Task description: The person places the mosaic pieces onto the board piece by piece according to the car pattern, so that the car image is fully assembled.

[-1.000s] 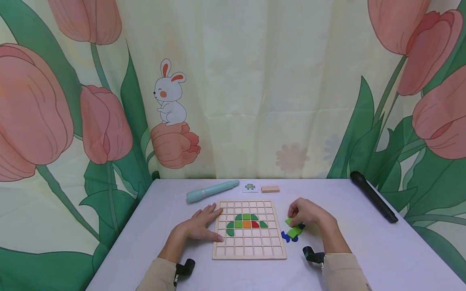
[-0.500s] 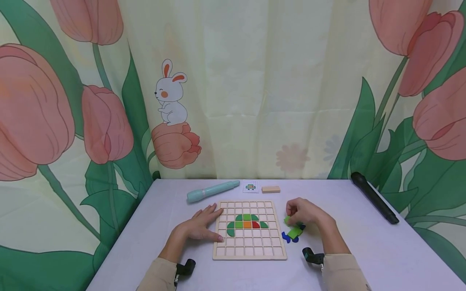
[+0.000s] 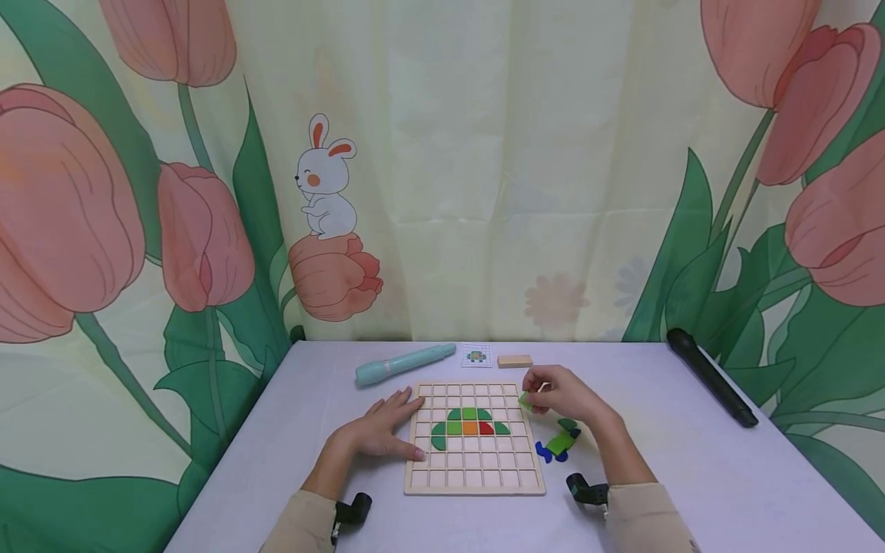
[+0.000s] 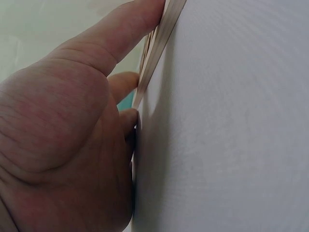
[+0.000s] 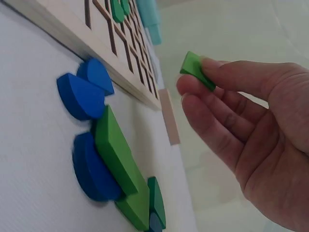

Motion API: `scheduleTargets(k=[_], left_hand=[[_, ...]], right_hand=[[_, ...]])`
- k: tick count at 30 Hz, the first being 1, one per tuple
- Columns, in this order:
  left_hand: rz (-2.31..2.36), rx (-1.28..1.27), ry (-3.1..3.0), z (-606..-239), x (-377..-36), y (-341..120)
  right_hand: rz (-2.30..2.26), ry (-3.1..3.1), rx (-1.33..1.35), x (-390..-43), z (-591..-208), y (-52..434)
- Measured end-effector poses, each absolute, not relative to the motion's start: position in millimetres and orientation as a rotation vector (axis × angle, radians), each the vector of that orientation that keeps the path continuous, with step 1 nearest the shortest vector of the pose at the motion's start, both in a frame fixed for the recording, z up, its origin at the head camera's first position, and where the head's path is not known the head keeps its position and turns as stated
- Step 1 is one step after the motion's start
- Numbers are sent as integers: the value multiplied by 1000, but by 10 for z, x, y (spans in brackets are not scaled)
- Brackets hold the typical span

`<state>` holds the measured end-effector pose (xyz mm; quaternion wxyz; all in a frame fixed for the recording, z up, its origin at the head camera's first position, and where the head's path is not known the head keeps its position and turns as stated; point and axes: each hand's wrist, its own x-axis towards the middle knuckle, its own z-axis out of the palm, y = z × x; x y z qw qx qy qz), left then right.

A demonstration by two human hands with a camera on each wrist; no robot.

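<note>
A wooden grid board (image 3: 473,482) lies on the table with green, orange and red pieces (image 3: 469,425) set in its middle rows. My right hand (image 3: 556,395) hovers over the board's right edge and pinches a small light green piece (image 3: 525,400) (image 5: 195,69) between thumb and fingers. My left hand (image 3: 376,426) (image 4: 72,145) rests flat on the table, fingers touching the board's left edge (image 4: 161,38). Loose blue and green pieces (image 3: 557,443) (image 5: 108,159) lie on the table right of the board.
A teal pen-like tube (image 3: 404,362), a small picture card (image 3: 475,355) and a plain wooden block (image 3: 515,360) lie behind the board. A black cylinder (image 3: 709,375) lies at the table's right edge. A flowered curtain hangs behind the table.
My right hand has lifted a light green piece off the loose pile and carried it left and away, to the board's right edge. The left hand has stayed put.
</note>
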<state>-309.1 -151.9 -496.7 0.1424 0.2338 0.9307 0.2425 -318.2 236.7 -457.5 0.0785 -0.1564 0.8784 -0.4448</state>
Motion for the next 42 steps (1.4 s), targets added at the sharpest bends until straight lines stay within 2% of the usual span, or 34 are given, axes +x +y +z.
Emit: scheduleTargets(k=[42], left_hand=[[704, 682, 2677, -4927, -3076, -1513]], right_hand=[[-1234, 2519, -813, -3042, -4684, 1510]])
